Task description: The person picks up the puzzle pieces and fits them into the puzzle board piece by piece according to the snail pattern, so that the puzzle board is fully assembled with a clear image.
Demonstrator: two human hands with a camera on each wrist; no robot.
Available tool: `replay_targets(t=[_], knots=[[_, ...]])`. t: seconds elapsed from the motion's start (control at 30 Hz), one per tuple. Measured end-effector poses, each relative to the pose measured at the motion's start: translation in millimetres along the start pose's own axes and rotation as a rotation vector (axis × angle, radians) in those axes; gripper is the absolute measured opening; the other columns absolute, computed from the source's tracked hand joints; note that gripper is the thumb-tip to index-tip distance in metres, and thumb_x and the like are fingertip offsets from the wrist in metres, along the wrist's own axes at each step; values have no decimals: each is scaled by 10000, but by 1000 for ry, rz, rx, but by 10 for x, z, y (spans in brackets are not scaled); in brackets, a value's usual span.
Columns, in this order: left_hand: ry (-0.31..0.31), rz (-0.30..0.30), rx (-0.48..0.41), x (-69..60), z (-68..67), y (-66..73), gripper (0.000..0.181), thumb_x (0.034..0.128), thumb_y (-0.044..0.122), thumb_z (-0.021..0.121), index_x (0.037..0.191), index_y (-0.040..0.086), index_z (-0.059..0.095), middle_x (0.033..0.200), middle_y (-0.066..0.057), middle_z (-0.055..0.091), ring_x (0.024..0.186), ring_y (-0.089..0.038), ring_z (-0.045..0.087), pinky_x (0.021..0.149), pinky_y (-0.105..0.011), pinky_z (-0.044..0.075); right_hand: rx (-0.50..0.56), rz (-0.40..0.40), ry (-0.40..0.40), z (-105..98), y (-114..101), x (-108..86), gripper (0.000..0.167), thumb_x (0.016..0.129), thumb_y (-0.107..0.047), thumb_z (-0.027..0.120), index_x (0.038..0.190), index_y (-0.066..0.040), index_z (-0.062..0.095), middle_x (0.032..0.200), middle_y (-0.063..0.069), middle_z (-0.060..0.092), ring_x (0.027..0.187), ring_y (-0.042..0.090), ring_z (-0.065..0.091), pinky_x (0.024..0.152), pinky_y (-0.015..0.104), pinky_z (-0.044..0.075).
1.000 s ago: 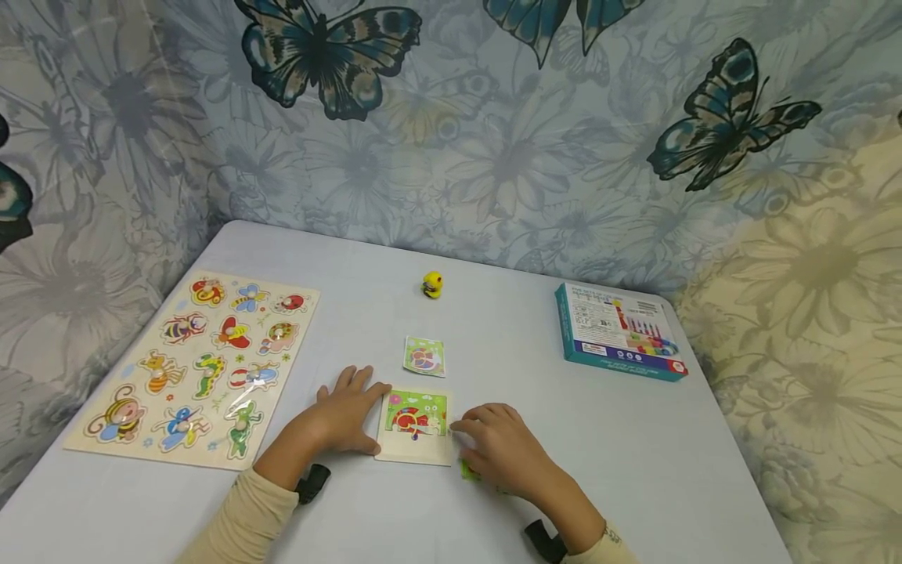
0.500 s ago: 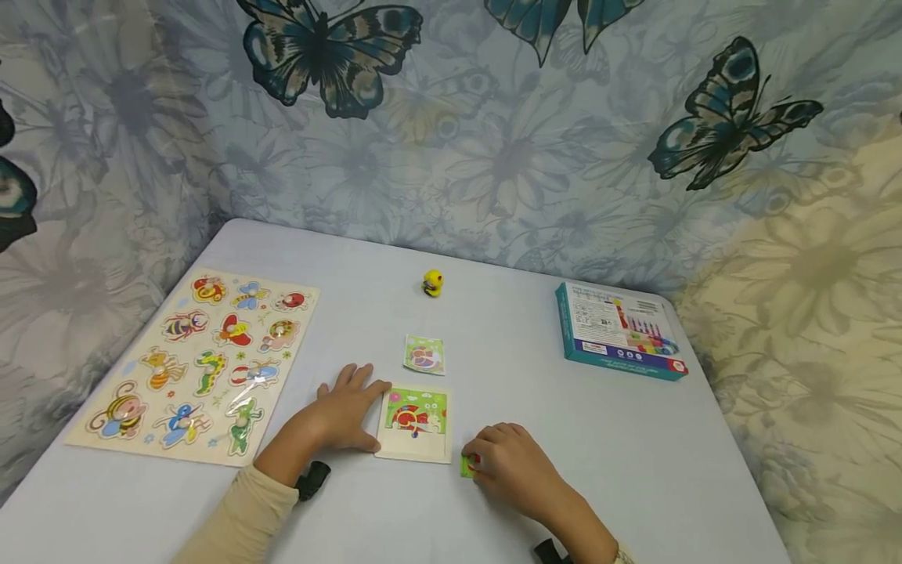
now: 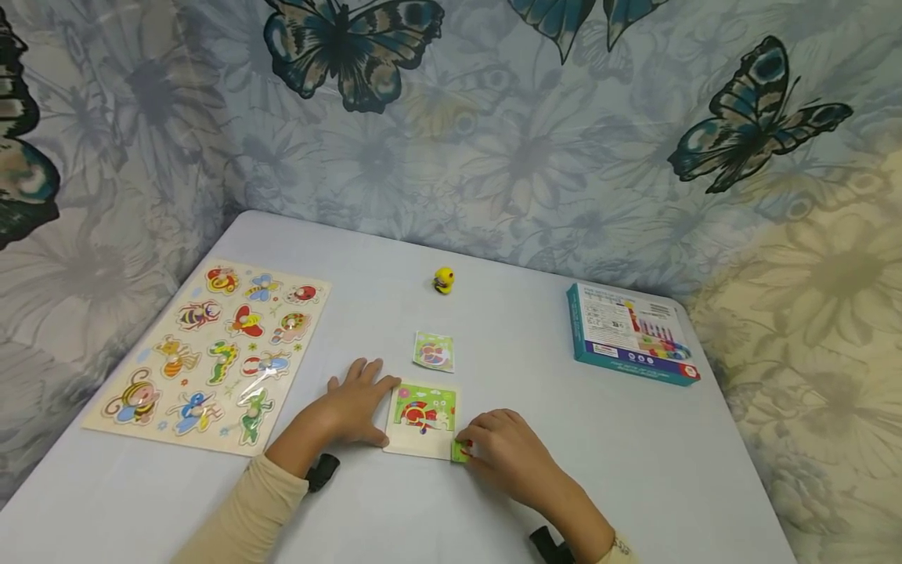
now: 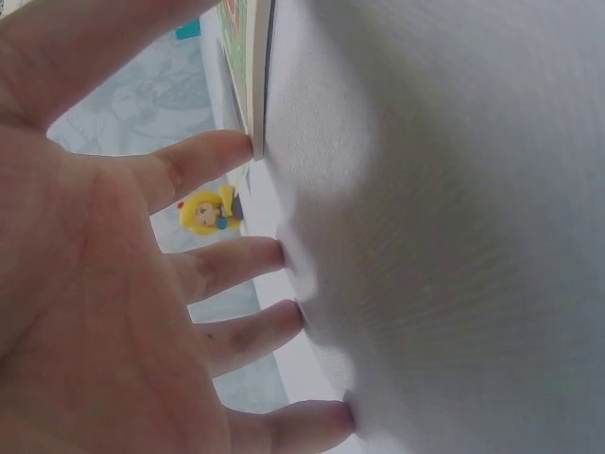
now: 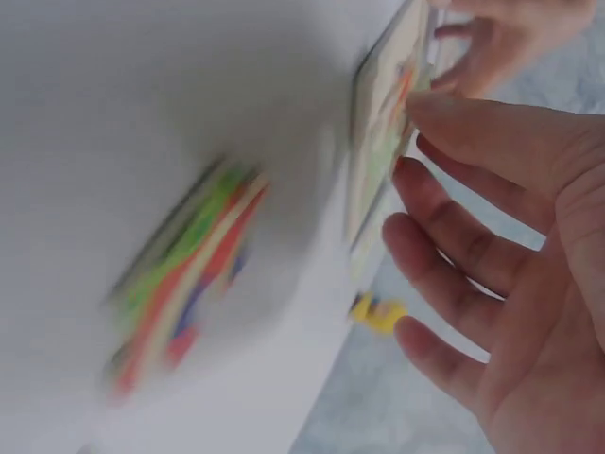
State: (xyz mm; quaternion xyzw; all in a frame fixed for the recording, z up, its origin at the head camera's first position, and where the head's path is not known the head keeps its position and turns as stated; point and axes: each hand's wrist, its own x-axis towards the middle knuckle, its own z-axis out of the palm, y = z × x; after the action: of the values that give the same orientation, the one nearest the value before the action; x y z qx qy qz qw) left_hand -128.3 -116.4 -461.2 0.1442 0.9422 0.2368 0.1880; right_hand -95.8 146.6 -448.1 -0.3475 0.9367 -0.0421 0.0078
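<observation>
A small wooden puzzle board [image 3: 416, 444] lies on the table, its upper part filled with a green and red picture and its lower part bare wood. My left hand [image 3: 358, 405] is spread flat along the board's left side, thumb and index fingertip touching the edge. Between the thumb and fingers of my right hand [image 3: 510, 456] is a green puzzle piece [image 3: 459, 451] with some red, held at the board's lower right edge. Blurred green and red puzzle pieces [image 5: 189, 279] lie under the right hand in the right wrist view; the hand hides them from the head view.
A small picture card [image 3: 434, 352] lies beyond the board, with a yellow toy figure [image 3: 443, 280] farther back. To the left is a large insect peg puzzle [image 3: 232, 376]. A teal-edged box [image 3: 634, 333] lies at right, near the patterned wall [image 3: 521, 157].
My right hand drew back from the board, took the green puzzle piece and carried it to the board's lower right edge. My left hand stays in place. The head view has shifted slightly.
</observation>
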Motion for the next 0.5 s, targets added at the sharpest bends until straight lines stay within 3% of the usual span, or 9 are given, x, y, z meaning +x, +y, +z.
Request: replay_targets(t=[0.23, 0.5], knots=[[-9, -9, 28, 16, 10, -10, 862, 679, 298, 883, 1422, 148, 474, 1562, -216, 244, 1448, -453, 136, 1015, -759, 210, -13, -166, 45, 28, -221, 374, 173, 813, -259, 787, 965, -190, 744, 993, -74, 692, 995, 135, 600, 973, 360, 448], [-7, 0, 38, 15, -17, -4, 857, 682, 304, 883, 1417, 136, 474, 1553, -214, 258, 1442, -448, 152, 1011, -752, 227, -19, -216, 44, 142, -337, 564, 128, 832, -272, 765, 937, -200, 752, 986, -85, 690, 969, 132, 598, 951, 334, 443]])
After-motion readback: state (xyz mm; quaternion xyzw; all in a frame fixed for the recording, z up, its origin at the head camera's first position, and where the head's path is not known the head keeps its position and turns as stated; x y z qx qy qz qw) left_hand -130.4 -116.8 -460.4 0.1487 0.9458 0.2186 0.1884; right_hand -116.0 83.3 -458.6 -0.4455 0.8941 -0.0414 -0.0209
